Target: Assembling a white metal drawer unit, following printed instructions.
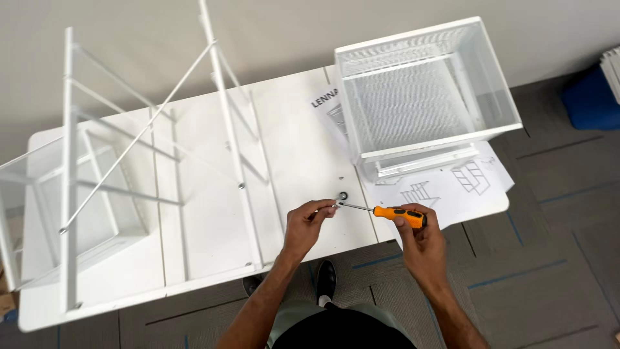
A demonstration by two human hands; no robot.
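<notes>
My right hand (421, 242) grips an orange-handled screwdriver (399, 214) over the front edge of a white table (303, 161). Its metal shaft points left toward my left hand (308, 224). The fingertips of that hand pinch something tiny at the screwdriver's tip; it is too small to identify. A small dark ring-shaped part (343, 195) lies on the table just above the tip.
A white metal frame (148, 161) with thin bars lies across the table's left half. A stack of white mesh baskets (423, 97) stands at the back right on a sheet of printed instructions (452, 187). A blue object (591, 100) sits on the grey carpet at far right.
</notes>
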